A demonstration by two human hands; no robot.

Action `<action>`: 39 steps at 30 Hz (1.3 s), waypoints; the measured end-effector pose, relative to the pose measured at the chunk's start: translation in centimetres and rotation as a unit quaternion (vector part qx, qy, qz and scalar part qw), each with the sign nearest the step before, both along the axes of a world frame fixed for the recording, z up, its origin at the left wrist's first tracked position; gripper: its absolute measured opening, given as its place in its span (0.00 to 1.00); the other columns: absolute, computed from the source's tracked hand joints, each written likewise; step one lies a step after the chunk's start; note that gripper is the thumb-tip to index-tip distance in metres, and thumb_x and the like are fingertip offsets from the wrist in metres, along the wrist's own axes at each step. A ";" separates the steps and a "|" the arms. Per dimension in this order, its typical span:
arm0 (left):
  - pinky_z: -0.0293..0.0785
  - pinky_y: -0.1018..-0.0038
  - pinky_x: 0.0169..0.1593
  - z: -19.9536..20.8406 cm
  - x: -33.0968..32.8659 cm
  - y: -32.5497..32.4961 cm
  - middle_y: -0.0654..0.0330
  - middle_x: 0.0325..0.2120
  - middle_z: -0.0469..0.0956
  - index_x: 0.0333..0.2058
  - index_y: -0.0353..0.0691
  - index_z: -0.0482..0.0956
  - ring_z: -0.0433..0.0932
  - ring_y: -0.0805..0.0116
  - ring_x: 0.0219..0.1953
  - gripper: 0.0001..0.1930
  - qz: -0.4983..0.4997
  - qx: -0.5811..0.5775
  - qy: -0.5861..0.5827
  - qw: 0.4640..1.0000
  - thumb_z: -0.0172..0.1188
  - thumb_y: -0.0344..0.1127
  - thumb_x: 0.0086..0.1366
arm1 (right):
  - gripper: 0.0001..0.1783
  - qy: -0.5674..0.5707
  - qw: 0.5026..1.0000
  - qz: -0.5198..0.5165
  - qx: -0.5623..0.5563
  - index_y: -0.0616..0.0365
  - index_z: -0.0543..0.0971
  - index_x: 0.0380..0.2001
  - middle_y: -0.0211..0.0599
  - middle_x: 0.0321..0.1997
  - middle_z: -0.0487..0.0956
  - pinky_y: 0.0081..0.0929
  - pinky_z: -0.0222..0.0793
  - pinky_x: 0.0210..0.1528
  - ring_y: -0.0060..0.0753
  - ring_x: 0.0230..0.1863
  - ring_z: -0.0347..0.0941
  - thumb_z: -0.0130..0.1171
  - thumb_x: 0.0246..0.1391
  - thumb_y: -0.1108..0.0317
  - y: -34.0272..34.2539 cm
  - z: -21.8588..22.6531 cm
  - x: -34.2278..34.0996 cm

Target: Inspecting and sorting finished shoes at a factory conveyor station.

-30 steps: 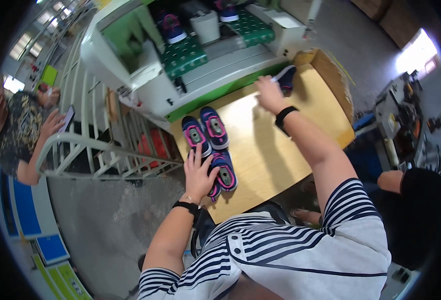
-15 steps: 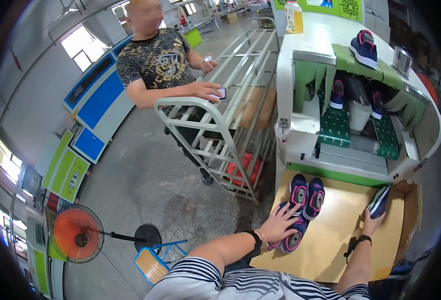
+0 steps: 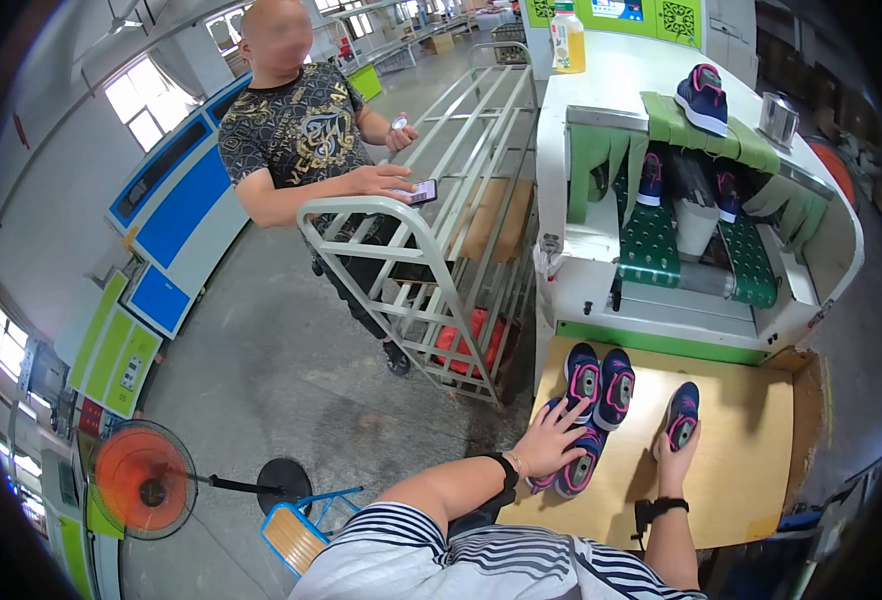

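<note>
My right hand (image 3: 675,466) grips the heel end of a navy sneaker (image 3: 682,408) with pink trim, its opening facing up, over the right half of a tan board (image 3: 741,440). To the left, my left hand (image 3: 547,444) lies with fingers spread across a cluster of matching sneakers. Two of them, a left sneaker (image 3: 580,366) and a right sneaker (image 3: 616,388), stand side by side at the far end. A nearer sneaker (image 3: 580,470) lies below these, and another beside it is mostly hidden under my left hand.
Beyond the board stands a white machine (image 3: 666,325) with green perforated belts (image 3: 646,235) carrying two sneakers. Another sneaker (image 3: 704,100) sits on its green cloth. A metal rack cart (image 3: 431,250) stands left, where a person (image 3: 306,140) holds a phone. A fan (image 3: 144,478) and stool (image 3: 303,535) are lower left.
My right hand has brought its sneaker left from the board's right edge and turned it from side-on to opening up. My left hand stays on the cluster. The view has shifted slightly.
</note>
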State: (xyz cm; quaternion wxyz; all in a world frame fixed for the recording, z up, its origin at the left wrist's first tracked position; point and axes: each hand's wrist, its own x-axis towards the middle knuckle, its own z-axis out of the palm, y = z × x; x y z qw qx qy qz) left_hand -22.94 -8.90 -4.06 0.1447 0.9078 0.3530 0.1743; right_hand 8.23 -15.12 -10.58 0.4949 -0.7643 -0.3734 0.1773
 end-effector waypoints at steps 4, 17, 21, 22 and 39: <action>0.52 0.46 0.69 0.4 -0.5 -0.3 0.52 0.74 0.48 0.55 0.44 0.79 0.54 0.40 0.70 0.25 0.005 -0.006 0.011 1.000 0.58 0.54 0.68 | 0.50 0.063 0.998 0.022 -0.005 0.65 0.52 0.73 0.56 0.71 0.62 0.36 0.52 0.73 0.50 0.71 0.59 0.67 0.51 0.69 2.9 0.2 -3.7; 0.38 0.44 0.72 0.3 0.3 0.7 0.52 0.74 0.49 0.66 0.44 0.67 0.47 0.48 0.75 0.32 -0.140 0.034 -0.012 0.990 0.56 0.52 0.68 | 0.46 -0.214 0.919 0.236 -0.232 0.59 0.59 0.71 0.57 0.78 0.48 0.65 0.36 0.74 0.68 0.78 0.39 0.63 0.53 0.53 -10.7 -0.6 -11.8; 0.45 0.45 0.71 0.6 1.3 1.3 0.51 0.72 0.55 0.63 0.43 0.69 0.49 0.54 0.75 0.30 -0.317 0.031 -0.038 0.947 0.56 0.51 0.68 | 0.48 -0.194 0.918 0.194 -0.288 0.56 0.57 0.73 0.57 0.79 0.46 0.67 0.36 0.74 0.68 0.78 0.37 0.63 0.54 0.52 -13.8 -0.3 -15.7; 0.48 0.45 0.70 0.2 1.4 1.7 0.51 0.70 0.58 0.60 0.41 0.72 0.51 0.53 0.74 0.27 -0.360 -0.007 -0.025 0.933 0.56 0.51 0.68 | 0.48 -0.195 0.918 0.185 -0.293 0.56 0.57 0.73 0.57 0.79 0.46 0.67 0.36 0.74 0.68 0.78 0.37 0.63 0.54 0.52 -13.9 -0.3 -16.5; 0.62 0.51 0.59 -1.6 1.2 1.5 0.53 0.45 0.76 0.37 0.41 0.83 0.67 0.47 0.59 0.18 -0.382 0.051 -0.084 0.919 0.57 0.50 0.65 | 0.54 -0.133 0.901 -0.024 -0.412 0.53 0.46 0.76 0.58 0.80 0.41 0.58 0.45 0.74 0.69 0.78 0.36 0.63 0.55 0.48 -15.5 -2.1 -28.3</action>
